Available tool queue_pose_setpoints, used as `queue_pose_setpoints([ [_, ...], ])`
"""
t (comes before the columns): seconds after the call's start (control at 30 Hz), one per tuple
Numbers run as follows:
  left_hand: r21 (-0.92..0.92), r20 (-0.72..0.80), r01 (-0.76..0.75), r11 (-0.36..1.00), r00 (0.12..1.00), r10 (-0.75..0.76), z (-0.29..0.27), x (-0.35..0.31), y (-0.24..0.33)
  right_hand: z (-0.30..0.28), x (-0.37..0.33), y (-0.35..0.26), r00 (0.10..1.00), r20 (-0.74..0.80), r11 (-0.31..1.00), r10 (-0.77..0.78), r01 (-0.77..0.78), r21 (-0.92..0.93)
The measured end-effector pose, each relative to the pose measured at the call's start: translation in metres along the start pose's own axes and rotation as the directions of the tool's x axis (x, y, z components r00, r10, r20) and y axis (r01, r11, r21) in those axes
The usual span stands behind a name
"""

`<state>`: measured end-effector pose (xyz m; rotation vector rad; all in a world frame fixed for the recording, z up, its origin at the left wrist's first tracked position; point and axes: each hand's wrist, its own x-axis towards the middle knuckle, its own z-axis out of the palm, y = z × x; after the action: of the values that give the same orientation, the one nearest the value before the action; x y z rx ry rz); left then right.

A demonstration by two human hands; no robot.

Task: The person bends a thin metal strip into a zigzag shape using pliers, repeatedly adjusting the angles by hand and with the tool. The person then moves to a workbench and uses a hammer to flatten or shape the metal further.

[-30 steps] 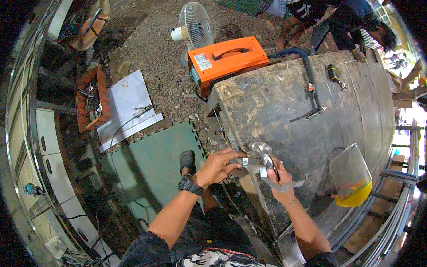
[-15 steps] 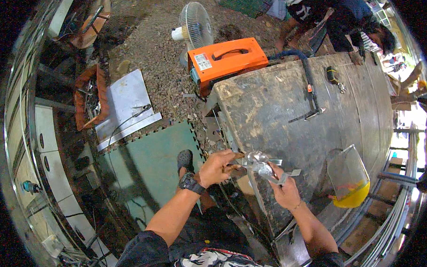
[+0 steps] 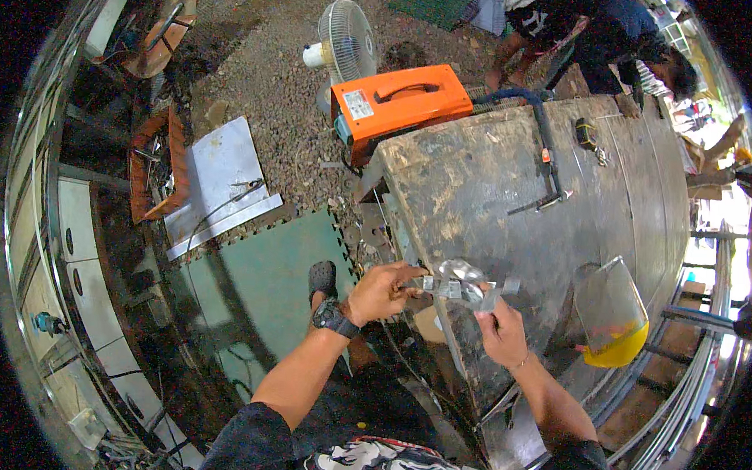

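Above the near left edge of the worn metal workbench, both my hands grip a small shiny metal bracket. It has a rounded middle and flat tabs at its sides; its exact kind is hard to make out. My left hand, with a dark watch at the wrist, pinches its left end. Fingers and thumb of my right hand are closed on its right end. On the bench beyond lies a welding torch with a black cable. A face shield with a yellow top rests right of my right hand.
An orange welding machine stands at the bench's far left corner, a fan behind it. A tape measure lies on the bench. Another person bends at the far end. Left are a green mat and a reddish crate.
The bracket has turned between my hands, so its right tab now points differently. Both hands keep their grip in nearly the same place.
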<state>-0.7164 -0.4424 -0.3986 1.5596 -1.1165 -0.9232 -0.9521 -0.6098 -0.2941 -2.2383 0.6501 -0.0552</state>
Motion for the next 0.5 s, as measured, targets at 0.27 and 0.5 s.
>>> queue_pose_setpoints([
  [0.27,0.039,-0.017,-0.226,0.973,0.974,0.227,0.008,0.003,-0.024,-0.001,0.009,0.015,0.989,0.117,0.988,-0.087,0.101,-0.115],
  [0.5,0.13,0.058,-0.068,0.989,0.996,0.061,-0.009,0.004,0.0,-0.01,-0.006,-0.003,0.947,0.1,0.946,0.306,-0.314,0.085],
])
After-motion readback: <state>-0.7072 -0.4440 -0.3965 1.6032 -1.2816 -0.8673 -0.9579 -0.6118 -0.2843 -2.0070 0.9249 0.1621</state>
